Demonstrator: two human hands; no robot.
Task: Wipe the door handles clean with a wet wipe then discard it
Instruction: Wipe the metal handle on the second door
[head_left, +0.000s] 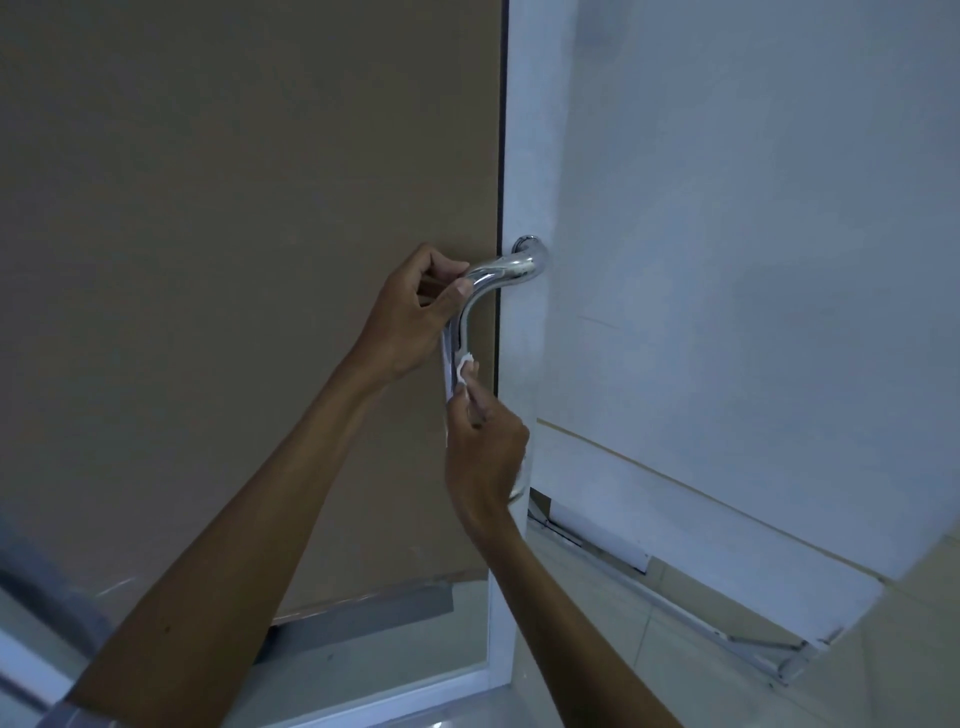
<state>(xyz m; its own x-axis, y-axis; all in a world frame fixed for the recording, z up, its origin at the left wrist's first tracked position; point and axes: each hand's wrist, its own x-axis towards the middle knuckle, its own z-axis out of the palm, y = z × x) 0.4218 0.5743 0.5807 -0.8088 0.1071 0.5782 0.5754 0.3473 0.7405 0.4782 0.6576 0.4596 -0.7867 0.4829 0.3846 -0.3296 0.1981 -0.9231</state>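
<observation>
- Hiding most of the lower handle (501, 270) behind the right hand (485, 449); only a pale sliver showing at its lower end, by the wrist.
- Showing just a small white wad of wipe (462, 365); the rest lost under the fingertips.
- Blurring into dimness overall; hard making out whether the panel behind the left arm is glass or board.
- Cutting off both forearms at the bottom edge.
- Gripping the handle's upper bend with the left hand (410, 317), thumb and fingers curling round the chrome.
- Pinching the wipe in the right hand, pressing it against the handle's straight part just below the left hand.
- Curving out from a round mount on the white door (727, 234), then running downward beside the door's edge.
- Standing left of the door, a brown panel (234, 208) with a grey strip at its foot.
- Lying below, a pale tiled floor (649, 639) and a white frame rail.
</observation>
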